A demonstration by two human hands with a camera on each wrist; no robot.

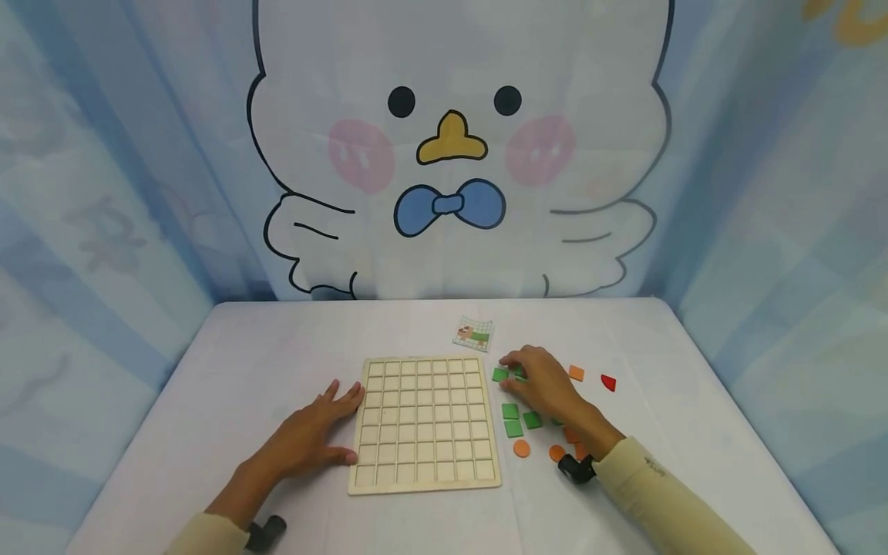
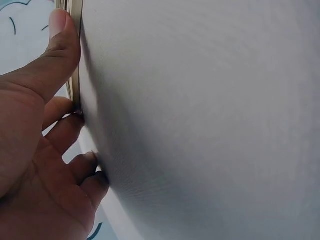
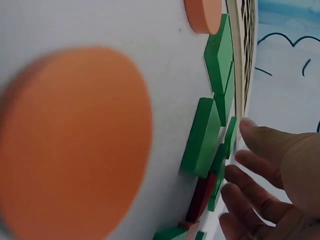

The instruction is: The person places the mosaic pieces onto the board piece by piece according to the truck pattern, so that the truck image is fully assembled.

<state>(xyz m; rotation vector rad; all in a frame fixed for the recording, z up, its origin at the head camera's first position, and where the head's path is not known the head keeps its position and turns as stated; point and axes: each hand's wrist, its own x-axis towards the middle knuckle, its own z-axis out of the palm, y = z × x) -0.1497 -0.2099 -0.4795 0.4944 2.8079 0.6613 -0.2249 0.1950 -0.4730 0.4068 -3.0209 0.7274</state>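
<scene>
A pale wooden grid board point(image 1: 425, 424) lies flat on the white table, its squares bare. My left hand point(image 1: 312, 433) rests spread at its left side; in the left wrist view the thumb point(image 2: 59, 37) and fingertips touch the board's edge point(image 2: 76, 75). Just right of the board, my right hand point(image 1: 548, 385) reaches over several green square tiles point(image 1: 510, 412), thumb and forefinger parted around the ones farthest back. The right wrist view shows the fingers point(image 3: 255, 192) loosely bent beside green tiles point(image 3: 202, 137), with nothing seen held. The forearm and palm hide some pieces.
Behind the board lies a small card point(image 1: 475, 334) with a gridded animal picture. Orange discs point(image 1: 522, 448), an orange square point(image 1: 576, 373) and a red quarter-round piece point(image 1: 608, 382) lie about the right hand. A printed curtain point(image 1: 451, 262) hangs behind the table.
</scene>
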